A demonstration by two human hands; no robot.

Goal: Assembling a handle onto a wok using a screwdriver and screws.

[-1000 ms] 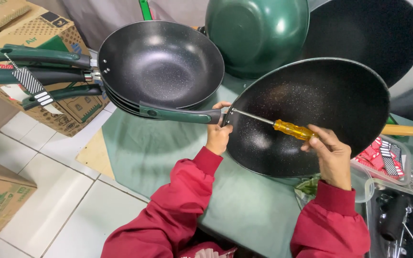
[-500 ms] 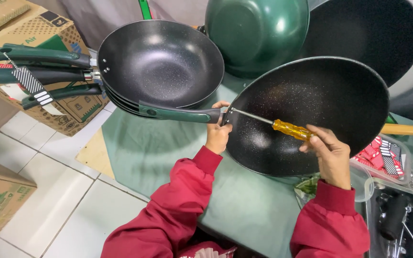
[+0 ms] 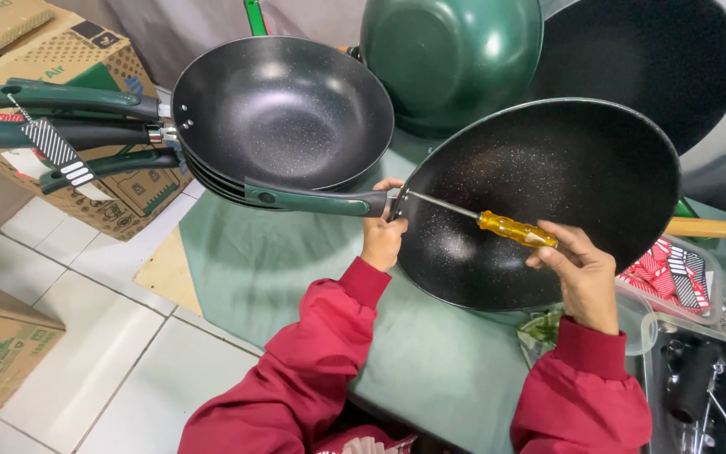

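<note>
Left hand [image 3: 382,238]: fingers closed on the rim of a black speckled wok [image 3: 548,193] where its dark green handle [image 3: 317,200] joins; the wok stands tilted between both hands, its hollow facing the person. Right hand [image 3: 580,271]: pinching the amber grip of a screwdriver [image 3: 514,228], whose shaft crosses the wok's hollow to the handle joint beside the left hand. Beyond the left hand: a stack of black woks [image 3: 283,109] with green handles, against cardboard boxes [image 3: 69,59]. Beyond the right hand: an upturned green wok [image 3: 451,59]. Under both hands: a desk [image 3: 245,261] covered in green cloth. Beside the right hand: a clear tray of red packets [image 3: 674,269].
</note>
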